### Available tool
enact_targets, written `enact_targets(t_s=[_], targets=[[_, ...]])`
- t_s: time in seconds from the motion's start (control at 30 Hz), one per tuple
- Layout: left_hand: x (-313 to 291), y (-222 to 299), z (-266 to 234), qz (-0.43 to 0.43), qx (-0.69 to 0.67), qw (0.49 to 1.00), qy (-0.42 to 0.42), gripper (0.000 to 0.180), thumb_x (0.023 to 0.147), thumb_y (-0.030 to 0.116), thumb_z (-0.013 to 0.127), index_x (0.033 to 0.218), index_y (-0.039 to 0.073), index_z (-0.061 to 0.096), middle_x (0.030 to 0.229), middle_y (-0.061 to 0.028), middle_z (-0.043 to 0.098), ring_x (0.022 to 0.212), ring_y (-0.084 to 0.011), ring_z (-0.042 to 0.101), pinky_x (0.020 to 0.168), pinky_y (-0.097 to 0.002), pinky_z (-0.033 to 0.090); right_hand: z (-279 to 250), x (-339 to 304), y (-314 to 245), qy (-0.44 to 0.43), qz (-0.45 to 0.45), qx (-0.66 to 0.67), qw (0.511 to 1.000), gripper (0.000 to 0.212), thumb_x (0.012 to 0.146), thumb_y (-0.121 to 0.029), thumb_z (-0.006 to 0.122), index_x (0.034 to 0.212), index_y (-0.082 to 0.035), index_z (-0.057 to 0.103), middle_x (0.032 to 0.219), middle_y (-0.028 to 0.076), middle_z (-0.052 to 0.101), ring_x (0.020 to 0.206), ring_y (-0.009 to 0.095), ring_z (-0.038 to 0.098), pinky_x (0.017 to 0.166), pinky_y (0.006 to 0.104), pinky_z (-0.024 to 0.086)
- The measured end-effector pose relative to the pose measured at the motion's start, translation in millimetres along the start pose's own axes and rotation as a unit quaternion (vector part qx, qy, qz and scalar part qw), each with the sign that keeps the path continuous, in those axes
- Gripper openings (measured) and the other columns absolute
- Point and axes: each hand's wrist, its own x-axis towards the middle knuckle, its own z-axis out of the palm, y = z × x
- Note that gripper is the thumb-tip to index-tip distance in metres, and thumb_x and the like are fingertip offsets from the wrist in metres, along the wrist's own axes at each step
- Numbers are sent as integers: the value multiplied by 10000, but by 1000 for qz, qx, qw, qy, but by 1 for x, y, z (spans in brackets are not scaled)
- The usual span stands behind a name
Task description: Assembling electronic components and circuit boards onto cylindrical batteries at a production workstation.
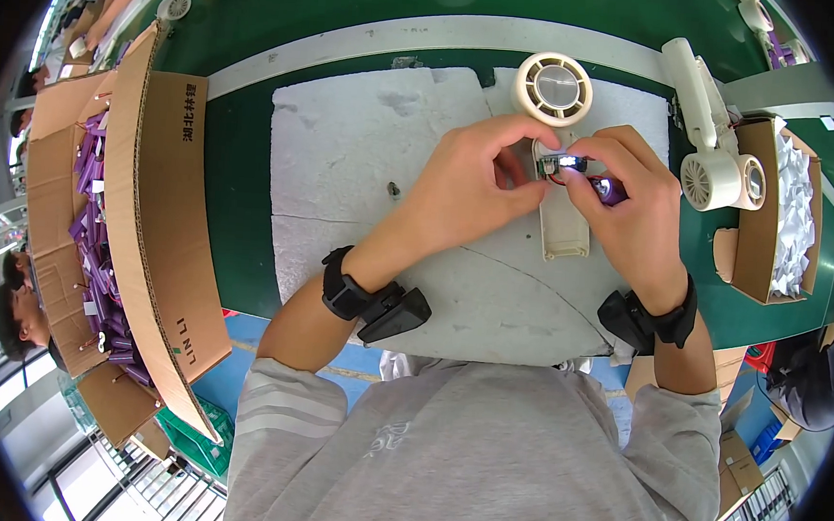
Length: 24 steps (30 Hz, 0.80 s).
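A cream handheld fan [553, 89] lies on the foam pad with its round grille away from me. Its open handle shell [565, 233] points toward me. My left hand [480, 174] curls at the shell's left edge, with index finger and thumb closed on it. A small circuit board [547, 165] with a bright white light sits at the top of the shell. My right hand [635, 202] pinches the board's right end between thumb and index finger. Under those fingers a purple cylindrical battery [610, 190] shows in part, with red wire near it.
White foam pad [372, 210] covers the green table [236, 249]. At left stands a cardboard box [167, 207] with several purple batteries [101, 270]. At right are more cream fans [713, 178] and a small box [753, 238] of white pieces [794, 217]. Other people are at far left.
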Motion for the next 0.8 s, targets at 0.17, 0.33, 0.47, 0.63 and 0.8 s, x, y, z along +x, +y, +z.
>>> enact_targets(t_s=[0.17,0.33,0.47,0.63,0.8], targets=[[0,0,3,-4,25,999,20,279,789,38,728,1036,73,605,733,10,592,636,-37,529,572,-195,423,2,1,1,22,-25,-21,999,189,772,-21,724,956,-41,689,925,44,635,632,119,574,546,235,461],[1,-5,5,-5,6,999,33,260,739,71,737,953,65,590,692,-53,595,586,-126,566,543,-280,452,0,0,2,20,-40,-42,998,198,768,-26,728,963,-51,706,921,58,640,646,163,610,561,262,488],[1,-4,2,-7,-1,1000,26,266,741,73,741,961,70,591,687,-48,591,582,-125,560,539,-278,443,2,-1,2,20,-49,-69,996,200,769,-34,732,968,-49,714,918,62,640,645,185,626,565,279,501],[1,-7,0,-14,3,1000,25,277,738,70,746,967,70,590,682,-45,585,581,-127,557,543,-271,443,3,0,-5,13,-64,-101,993,200,775,-41,733,973,-35,712,918,63,638,616,202,627,561,291,508],[1,-4,1,14,-19,999,23,239,782,30,715,995,49,608,743,-38,622,654,-119,597,585,-263,470,0,-2,-12,13,-83,-128,988,196,780,-42,732,974,-25,708,915,61,636,592,202,618,554,287,505]])
